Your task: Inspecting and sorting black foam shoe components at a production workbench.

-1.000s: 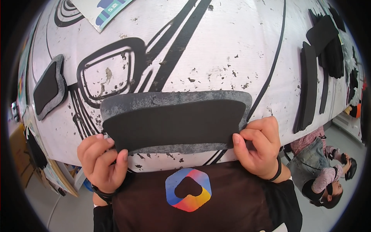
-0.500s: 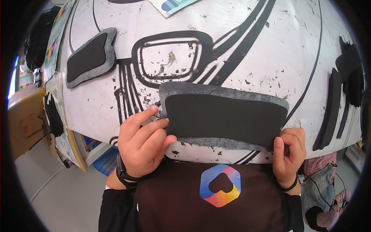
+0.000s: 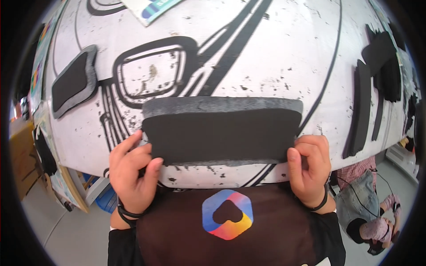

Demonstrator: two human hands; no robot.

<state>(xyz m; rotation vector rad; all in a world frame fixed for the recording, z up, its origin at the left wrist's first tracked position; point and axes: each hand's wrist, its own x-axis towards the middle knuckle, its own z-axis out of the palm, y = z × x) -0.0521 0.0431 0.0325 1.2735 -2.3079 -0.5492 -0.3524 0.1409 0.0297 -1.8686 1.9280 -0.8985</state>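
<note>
A long black panel (image 3: 222, 135), matte and foam-like, lies over a grey fuzzy backing piece (image 3: 222, 104) close in front of my body. The grey shows as a wide band along the far edge and a thin strip along the near edge. My left hand (image 3: 133, 173) grips the panel's left end, with the index fingertip against the side and the thumb near the lower corner. At the right end, my right hand (image 3: 310, 168) pinches the near corner with thumb up and fingers curled. What lies beneath the fingers is hidden.
A smaller black-on-grey piece (image 3: 73, 84) lies at the left of the white, black-patterned table cover (image 3: 257, 84). Black strips (image 3: 358, 111) and a pile of black pieces (image 3: 386, 66) are at right. A printed sheet (image 3: 148, 9) sits far off. Another person's legs (image 3: 361, 199) show lower right.
The panel has come level, where before it sloped down to the right. More grey shows along its far edge, and none at its left end. The whole view has shifted somewhat.
</note>
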